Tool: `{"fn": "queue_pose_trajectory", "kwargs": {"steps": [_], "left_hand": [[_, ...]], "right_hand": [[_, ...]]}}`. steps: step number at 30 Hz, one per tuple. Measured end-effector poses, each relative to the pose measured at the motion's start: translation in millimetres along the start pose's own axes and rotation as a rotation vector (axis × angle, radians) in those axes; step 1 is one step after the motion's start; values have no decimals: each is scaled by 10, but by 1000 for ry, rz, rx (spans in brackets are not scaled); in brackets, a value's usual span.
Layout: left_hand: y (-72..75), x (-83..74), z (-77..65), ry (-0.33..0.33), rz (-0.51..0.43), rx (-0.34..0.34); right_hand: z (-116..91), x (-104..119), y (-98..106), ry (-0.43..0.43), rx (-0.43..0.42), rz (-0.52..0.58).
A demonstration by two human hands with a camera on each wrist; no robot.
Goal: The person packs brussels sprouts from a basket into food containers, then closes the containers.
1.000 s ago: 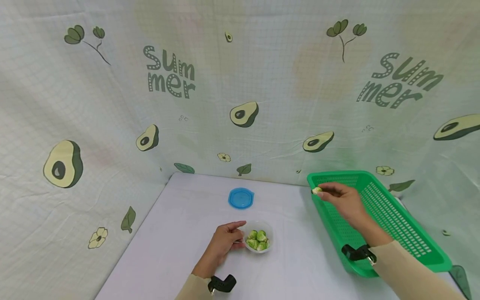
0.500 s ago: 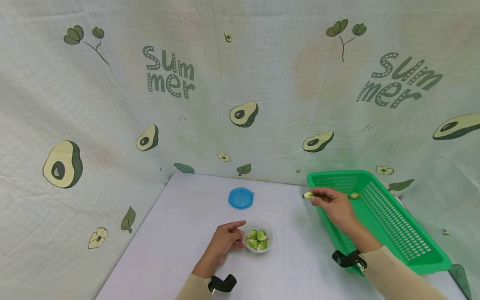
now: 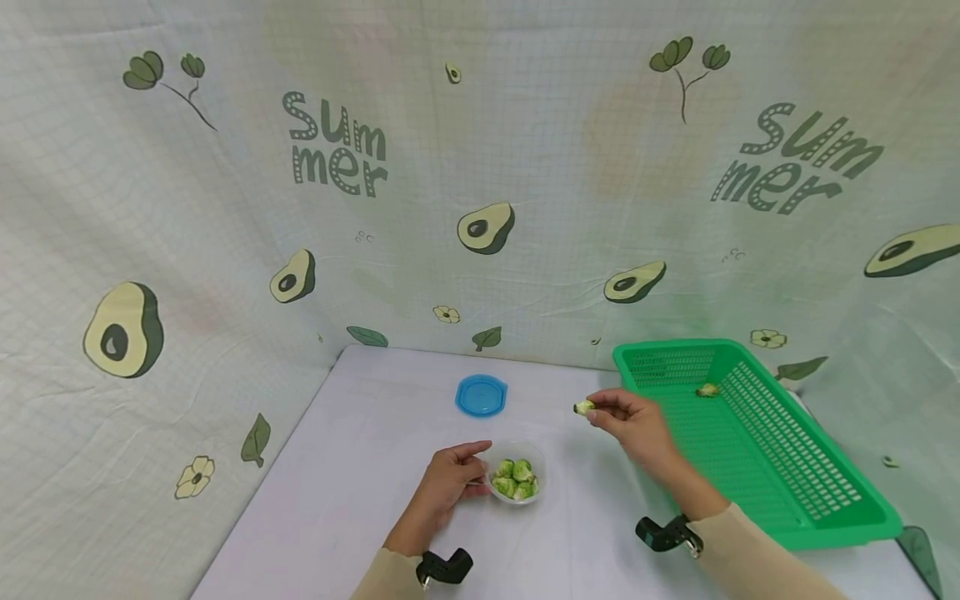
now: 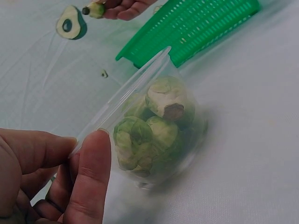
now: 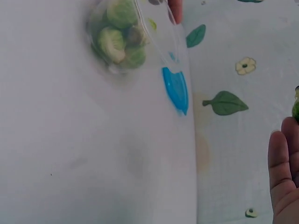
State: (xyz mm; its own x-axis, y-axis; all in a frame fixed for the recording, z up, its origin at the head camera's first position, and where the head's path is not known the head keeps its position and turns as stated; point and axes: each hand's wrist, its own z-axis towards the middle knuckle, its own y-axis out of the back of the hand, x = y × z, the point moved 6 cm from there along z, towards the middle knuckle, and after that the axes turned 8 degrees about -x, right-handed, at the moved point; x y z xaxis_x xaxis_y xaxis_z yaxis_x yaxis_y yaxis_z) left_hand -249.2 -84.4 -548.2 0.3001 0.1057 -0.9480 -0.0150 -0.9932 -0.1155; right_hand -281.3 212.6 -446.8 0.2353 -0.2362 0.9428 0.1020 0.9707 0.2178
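A clear plastic bowl (image 3: 542,467) with several Brussels sprouts (image 3: 514,480) in it stands on the table. My left hand (image 3: 448,487) pinches the bowl's rim between thumb and finger, which the left wrist view shows close up. Between the thumb and fingertips of my right hand (image 3: 633,425) is a single Brussels sprout (image 3: 583,407), held above the table between the bowl and the green basket. In the right wrist view that sprout (image 5: 296,109) shows only partly at the right edge, over the fingers (image 5: 279,161).
A green slatted plastic basket (image 3: 757,450) stands on the right, with one Brussels sprout (image 3: 707,390) at its far end. Behind the bowl lies a blue lid (image 3: 482,396). A printed cloth (image 3: 555,167) hangs behind and beside the white table (image 3: 360,417).
My right hand has moved left from over the basket toward the bowl, carrying the sprout. The sprout in the basket has come into view. My left hand stays at the bowl.
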Motion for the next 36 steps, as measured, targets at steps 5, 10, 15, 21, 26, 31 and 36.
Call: {"fn": "queue_pose_trajectory", "kwargs": {"steps": [5, 10, 15, 21, 26, 31, 36], "left_hand": [[0, 4, 0, 0, 1, 2], [5, 13, 3, 2, 4, 1], [7, 18, 7, 0, 0, 5], [8, 23, 6, 4, 4, 3], [6, 25, 11, 10, -1, 2], [10, 27, 12, 14, 7, -2], [11, 23, 10, 12, 7, 2]], "right_hand": [[-49, -49, -177, -11, 26, 32], [-93, -100, -349, -45, 47, 49], [-128, -164, -526, -66, 77, 82], [-167, -245, -694, -89, 112, 83], [-191, -291, -795, -92, 123, 61], [-210, -331, -866, -93, 121, 54], [-229, -364, -906, -63, 109, 15]]}}
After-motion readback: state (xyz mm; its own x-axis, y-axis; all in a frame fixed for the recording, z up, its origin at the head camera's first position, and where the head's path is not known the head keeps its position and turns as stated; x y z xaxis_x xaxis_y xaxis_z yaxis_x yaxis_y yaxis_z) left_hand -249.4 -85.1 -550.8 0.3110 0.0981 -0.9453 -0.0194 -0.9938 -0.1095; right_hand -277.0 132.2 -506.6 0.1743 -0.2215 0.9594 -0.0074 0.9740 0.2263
